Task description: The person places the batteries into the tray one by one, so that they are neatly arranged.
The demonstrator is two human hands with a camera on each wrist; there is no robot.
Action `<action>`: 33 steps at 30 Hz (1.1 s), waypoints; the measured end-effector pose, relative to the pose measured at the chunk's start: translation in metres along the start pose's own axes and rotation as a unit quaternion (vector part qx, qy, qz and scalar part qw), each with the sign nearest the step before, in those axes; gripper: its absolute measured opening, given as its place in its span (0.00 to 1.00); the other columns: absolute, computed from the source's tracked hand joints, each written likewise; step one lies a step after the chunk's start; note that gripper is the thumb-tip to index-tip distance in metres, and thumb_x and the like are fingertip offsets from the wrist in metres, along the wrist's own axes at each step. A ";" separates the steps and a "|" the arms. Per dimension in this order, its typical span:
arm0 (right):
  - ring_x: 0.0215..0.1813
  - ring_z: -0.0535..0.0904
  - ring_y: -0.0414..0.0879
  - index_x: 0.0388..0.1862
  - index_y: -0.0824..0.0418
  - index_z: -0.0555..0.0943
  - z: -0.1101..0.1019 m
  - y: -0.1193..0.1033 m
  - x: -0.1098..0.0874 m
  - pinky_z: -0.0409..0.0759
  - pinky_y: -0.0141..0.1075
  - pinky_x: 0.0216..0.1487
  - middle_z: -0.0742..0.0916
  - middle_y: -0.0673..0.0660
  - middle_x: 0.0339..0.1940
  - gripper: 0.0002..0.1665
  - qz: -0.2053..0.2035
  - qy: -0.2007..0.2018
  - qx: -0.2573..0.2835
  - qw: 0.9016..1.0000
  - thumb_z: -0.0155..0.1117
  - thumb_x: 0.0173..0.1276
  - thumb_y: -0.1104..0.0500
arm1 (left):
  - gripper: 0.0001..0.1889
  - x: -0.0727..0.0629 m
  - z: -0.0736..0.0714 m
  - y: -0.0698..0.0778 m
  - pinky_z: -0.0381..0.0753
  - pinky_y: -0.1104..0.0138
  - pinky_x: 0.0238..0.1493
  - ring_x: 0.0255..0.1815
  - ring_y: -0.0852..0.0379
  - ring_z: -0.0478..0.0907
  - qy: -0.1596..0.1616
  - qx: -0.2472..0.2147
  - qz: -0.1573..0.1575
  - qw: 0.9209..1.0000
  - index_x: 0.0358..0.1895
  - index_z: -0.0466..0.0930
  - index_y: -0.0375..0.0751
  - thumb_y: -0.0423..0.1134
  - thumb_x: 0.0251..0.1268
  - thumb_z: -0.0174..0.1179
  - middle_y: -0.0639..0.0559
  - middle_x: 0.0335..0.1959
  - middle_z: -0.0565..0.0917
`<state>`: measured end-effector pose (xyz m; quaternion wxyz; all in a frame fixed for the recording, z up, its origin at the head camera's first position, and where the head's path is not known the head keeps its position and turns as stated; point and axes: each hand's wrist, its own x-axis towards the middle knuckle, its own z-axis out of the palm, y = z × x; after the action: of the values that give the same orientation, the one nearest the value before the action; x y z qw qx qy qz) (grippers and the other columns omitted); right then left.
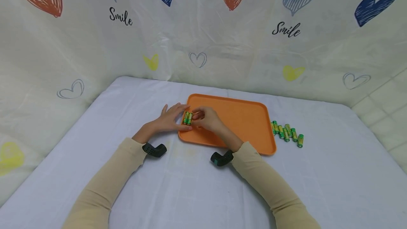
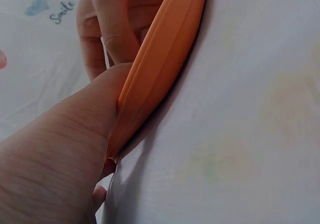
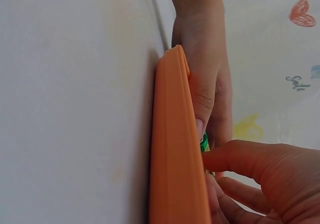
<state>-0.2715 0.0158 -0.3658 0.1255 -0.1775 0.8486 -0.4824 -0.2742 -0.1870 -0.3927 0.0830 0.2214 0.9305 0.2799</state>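
At the left end of an orange tray, a few green-and-yellow batteries stand side by side. My left hand reaches over the tray's left rim, its thumb below the batteries and its extended fingers above them. From the right, my right hand bends its fingers and pinches the rightmost battery between thumb and forefinger. In the right wrist view, the right thumb lies against a sliver of green battery, mostly hidden behind the tray's side. The left wrist view shows no batteries.
Several more batteries lie loosely on the white tablecloth, just beyond the tray's right edge. A white curtain printed with hearts and the word Smile hangs behind the table. Black wrist devices sit on both wrists.
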 end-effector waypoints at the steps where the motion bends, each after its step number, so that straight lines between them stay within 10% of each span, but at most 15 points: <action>1: 0.43 0.82 0.52 0.60 0.71 0.76 0.000 0.000 0.000 0.81 0.32 0.35 0.85 0.66 0.45 0.26 0.000 0.000 0.000 1.000 0.67 0.62 0.70 | 0.48 0.000 0.000 0.000 0.22 0.41 0.71 0.80 0.44 0.38 0.000 0.000 0.000 1.000 0.78 0.51 0.46 0.58 0.58 0.65 0.45 0.79 0.51; 33: 0.38 0.81 0.48 0.54 0.67 0.79 -0.027 0.015 -0.023 0.81 0.31 0.35 0.84 0.61 0.44 0.19 0.024 0.018 -0.003 1.000 0.67 0.64 0.68 | 0.51 0.000 0.003 -0.001 0.23 0.39 0.71 0.79 0.41 0.39 0.002 0.002 0.004 1.000 0.77 0.52 0.45 0.65 0.55 0.65 0.42 0.77 0.54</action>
<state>-0.2640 0.0531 -0.3642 0.1214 -0.1485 0.8564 -0.4793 -0.2740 -0.1864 -0.3957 0.0796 0.2247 0.9303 0.2787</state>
